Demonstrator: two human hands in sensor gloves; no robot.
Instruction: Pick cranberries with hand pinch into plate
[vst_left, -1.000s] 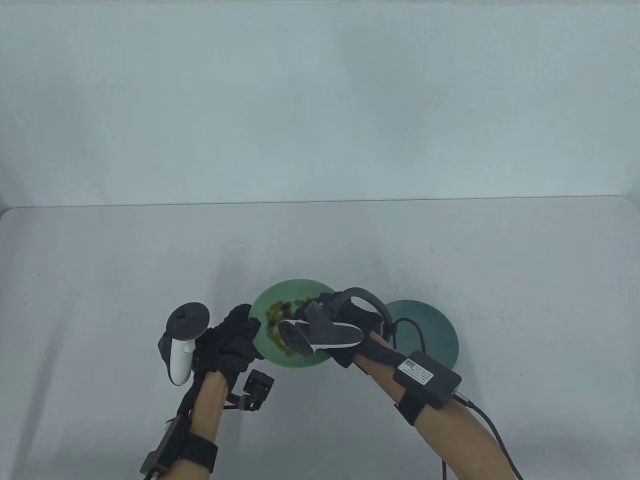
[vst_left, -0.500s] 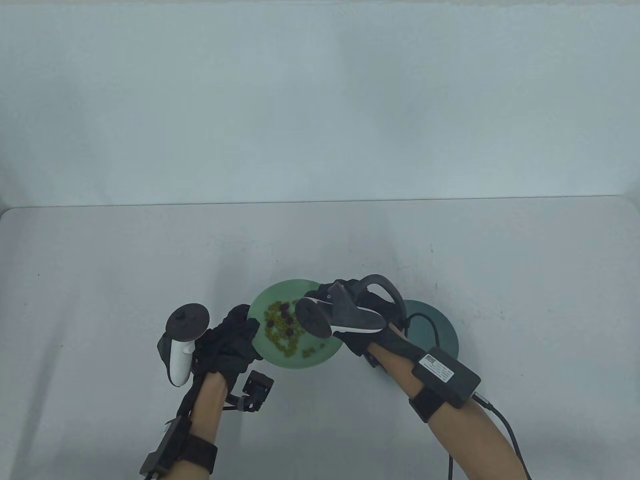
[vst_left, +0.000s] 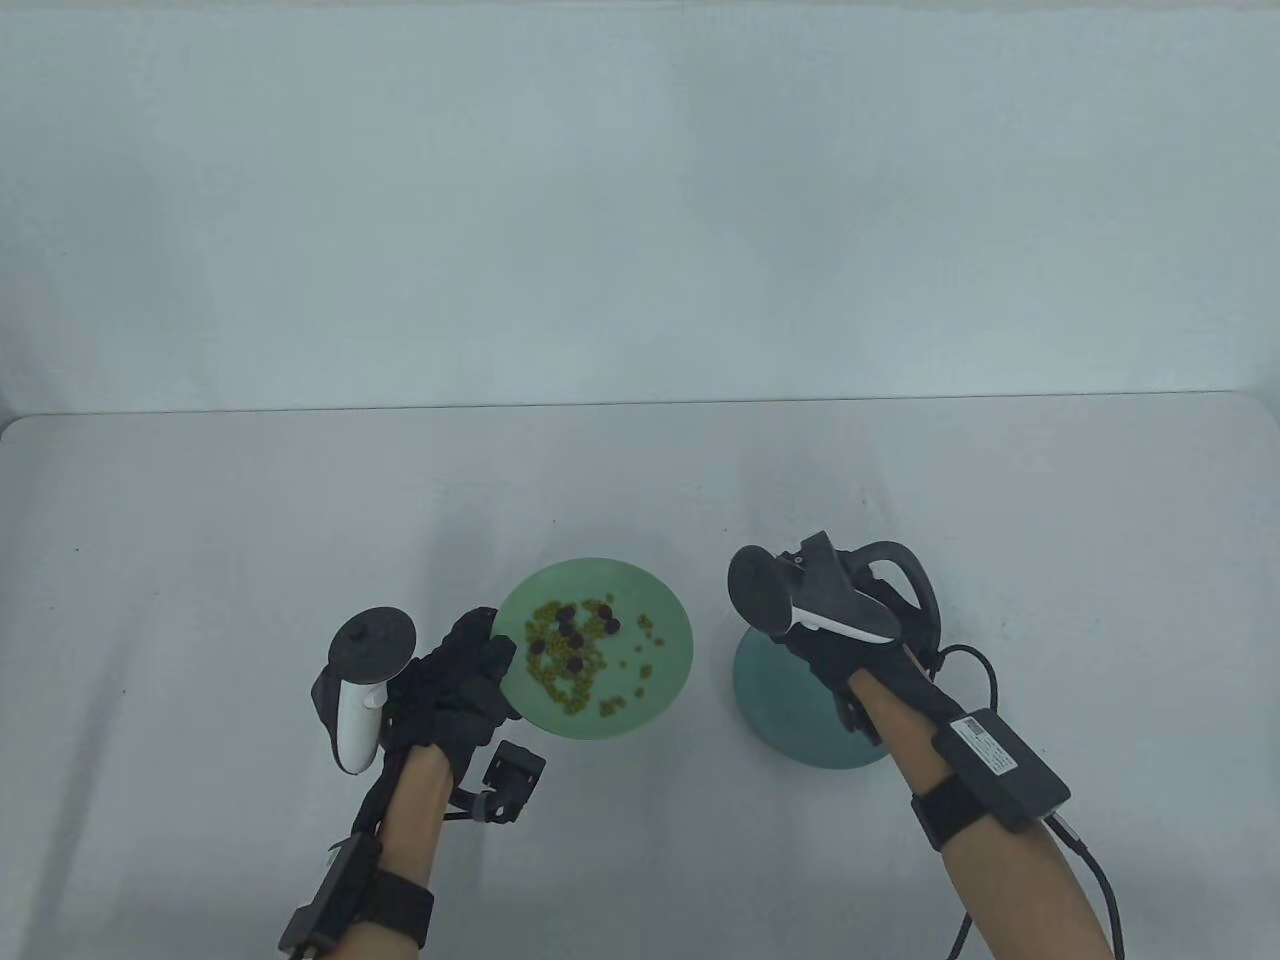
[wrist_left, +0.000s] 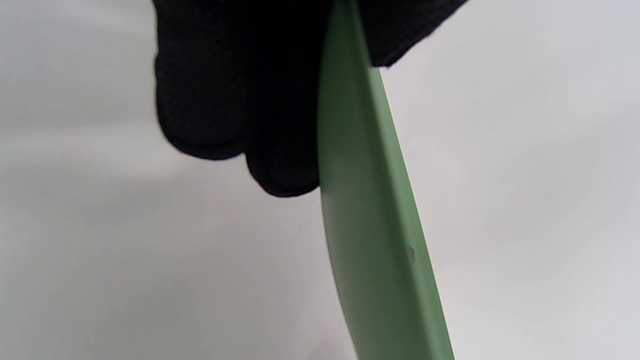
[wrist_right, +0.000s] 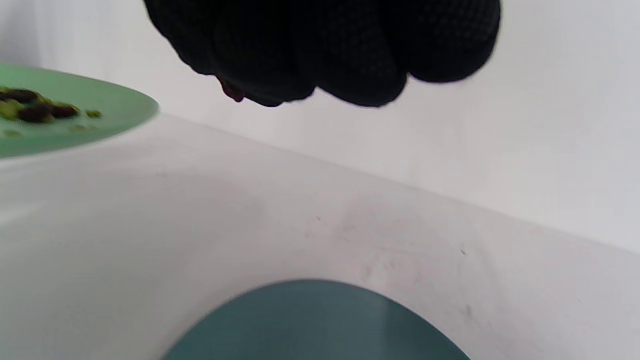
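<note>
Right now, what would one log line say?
left hand holds light green plate | right hand pinches dark red cranberry above dark teal plate

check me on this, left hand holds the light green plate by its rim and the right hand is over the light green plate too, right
Not quite. The left hand does hold the light green plate by its rim, but the table view shows the right hand over the dark teal plate.

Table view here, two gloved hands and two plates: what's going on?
The left hand holds the light green plate by its rim; on it lie dark cranberries mixed with small green bits. The right hand hangs bunched above the dark teal plate, and a small dark red piece, likely a cranberry, peeks from its fingertips. Nothing shows on the visible part of the teal plate.
</note>
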